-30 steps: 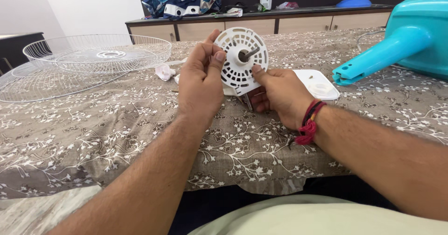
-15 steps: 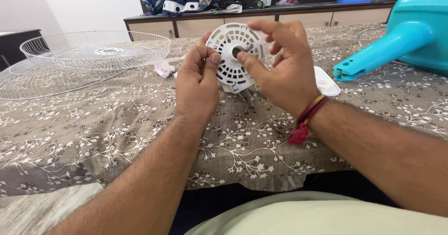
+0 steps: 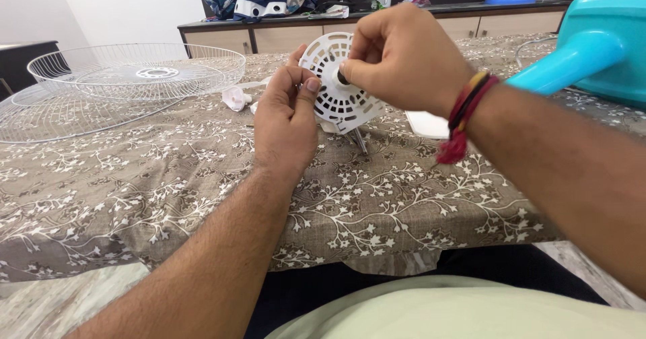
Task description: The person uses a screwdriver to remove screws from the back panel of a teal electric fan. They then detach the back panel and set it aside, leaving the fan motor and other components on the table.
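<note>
My left hand (image 3: pixel 286 117) grips the left rim of a round white vented fan motor cover (image 3: pixel 336 100), holding it upright above the patterned tablecloth. My right hand (image 3: pixel 400 59) is closed over the cover's centre, its fingertips pinched on the metal shaft at the hub, which is now hidden. A red and yellow thread band is on my right wrist (image 3: pixel 468 110). Metal prongs (image 3: pixel 359 139) stick down from the cover's bottom edge toward the cloth.
Two white wire fan guards (image 3: pixel 128 76) lie at the far left of the table. A teal fan body (image 3: pixel 592 43) sits at the right. A flat white plastic part (image 3: pixel 425 123) and a small pale piece (image 3: pixel 235 98) lie behind my hands. A sideboard (image 3: pixel 303 32) stands beyond.
My right hand rose from below the cover's lower right, came over its front and closed its fingers on the shaft at the hub. My left hand kept its grip on the rim.
</note>
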